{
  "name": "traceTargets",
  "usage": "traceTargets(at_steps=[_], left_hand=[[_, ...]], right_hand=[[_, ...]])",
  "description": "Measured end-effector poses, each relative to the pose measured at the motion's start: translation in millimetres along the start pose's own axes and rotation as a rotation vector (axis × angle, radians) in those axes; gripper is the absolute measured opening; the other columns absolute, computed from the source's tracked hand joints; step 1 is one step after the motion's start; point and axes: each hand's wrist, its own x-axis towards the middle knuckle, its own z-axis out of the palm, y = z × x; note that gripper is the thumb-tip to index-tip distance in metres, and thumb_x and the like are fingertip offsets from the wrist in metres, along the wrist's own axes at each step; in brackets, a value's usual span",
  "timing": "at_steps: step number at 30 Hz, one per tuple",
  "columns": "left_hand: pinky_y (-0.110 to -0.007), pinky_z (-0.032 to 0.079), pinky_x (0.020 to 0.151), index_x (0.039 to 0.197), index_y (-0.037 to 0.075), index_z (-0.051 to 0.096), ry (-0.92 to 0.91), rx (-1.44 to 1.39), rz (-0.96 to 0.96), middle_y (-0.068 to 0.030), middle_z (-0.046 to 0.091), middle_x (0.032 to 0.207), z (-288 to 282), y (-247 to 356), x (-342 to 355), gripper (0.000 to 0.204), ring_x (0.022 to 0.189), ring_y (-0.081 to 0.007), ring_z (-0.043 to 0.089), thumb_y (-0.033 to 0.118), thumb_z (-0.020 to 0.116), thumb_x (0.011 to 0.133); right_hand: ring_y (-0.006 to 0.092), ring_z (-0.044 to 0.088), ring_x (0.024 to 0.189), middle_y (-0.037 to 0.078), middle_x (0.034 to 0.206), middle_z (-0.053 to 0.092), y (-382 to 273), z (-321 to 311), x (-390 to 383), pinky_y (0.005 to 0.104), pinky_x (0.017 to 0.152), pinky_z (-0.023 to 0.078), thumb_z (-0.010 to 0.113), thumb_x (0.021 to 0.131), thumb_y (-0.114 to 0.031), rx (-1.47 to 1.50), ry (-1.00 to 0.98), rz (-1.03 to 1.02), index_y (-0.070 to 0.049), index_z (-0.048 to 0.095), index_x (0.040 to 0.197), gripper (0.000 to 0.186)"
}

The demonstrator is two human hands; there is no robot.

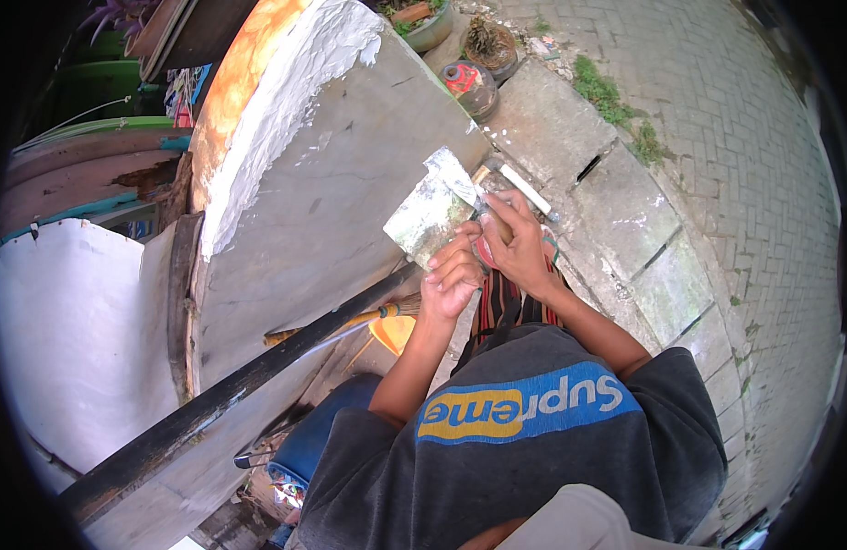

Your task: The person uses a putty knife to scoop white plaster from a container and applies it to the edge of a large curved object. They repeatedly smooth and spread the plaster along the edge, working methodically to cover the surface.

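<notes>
My left hand [453, 282] grips the lower edge of a flat, pale plate [414, 222] smeared with white putty. Closed round the wooden handle of a putty knife [453, 176], my right hand [522, 246] is just right of the left one. The knife's wide blade carries white putty and lies across the plate's upper right corner. Beyond both tools rises a grey wall [350, 160], with rough white putty [281, 115] spread along its curved far-left edge.
A black pole [258, 368] slants along the wall's foot. Near it lie a broom [368, 316] and a yellow dustpan [393, 332]. A white tube [527, 191] is beyond my right hand. A dark round container [478, 96] and a potted plant [489, 46] stand farther off.
</notes>
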Motion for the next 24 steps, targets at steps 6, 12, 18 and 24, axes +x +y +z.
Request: traceTargets(at_steps=[6, 12, 18, 24], left_hand=[[-0.021, 0.027, 0.028, 0.098, 0.0, 0.037, 0.0, 0.035, -0.002, -0.0042, 0.044, 0.052, -0.7, 6.6, -1.7, 0.007, 0.033, -0.0108, 0.042, -0.002, 0.032, 0.093], [-0.021, 0.028, 0.03, 0.098, -0.001, 0.038, 0.038, 0.078, 0.082, -0.0029, 0.042, 0.053, -3.7, 22.3, -8.0, 0.007, 0.034, -0.0096, 0.04, -0.001, 0.035, 0.092], [-0.021, 0.028, 0.03, 0.097, 0.0, 0.037, 0.091, 0.107, 0.076, -0.0029, 0.042, 0.052, 2.3, 24.5, -11.6, 0.004, 0.034, -0.0097, 0.04, 0.0, 0.034, 0.093], [-0.022, 0.027, 0.027, 0.096, 0.002, 0.035, -0.026, 0.08, -0.007, -0.0043, 0.043, 0.052, 4.0, 20.8, -9.5, 0.002, 0.032, -0.0112, 0.04, 0.001, 0.035, 0.094]], right_hand=[[0.0269, 0.059, 0.09, 0.017, 0.099, 0.055, 2.0, 2.6, -3.3, 0.0322, 0.077, 0.046, 0.06, 0.081, -0.001, -0.002, -0.025, 0.024, 0.006, 0.06, 0.111, 0.03], [0.024, 0.058, 0.088, 0.015, 0.099, 0.054, 0.8, -0.1, -5.3, 0.0314, 0.075, 0.046, 0.059, 0.082, -0.001, 0.016, -0.186, -0.082, 0.005, 0.06, 0.111, 0.03], [0.0128, 0.056, 0.094, 0.007, 0.108, 0.054, -10.3, -17.5, 7.8, 0.0256, 0.076, 0.046, 0.055, 0.087, -0.001, 0.649, -0.357, 0.377, 0.003, 0.057, 0.117, 0.03], [0.0136, 0.057, 0.088, 0.008, 0.097, 0.057, 14.1, -22.9, 14.0, 0.0252, 0.076, 0.044, 0.06, 0.08, -0.003, 0.058, -0.204, 0.068, 0.003, 0.061, 0.113, 0.033]])
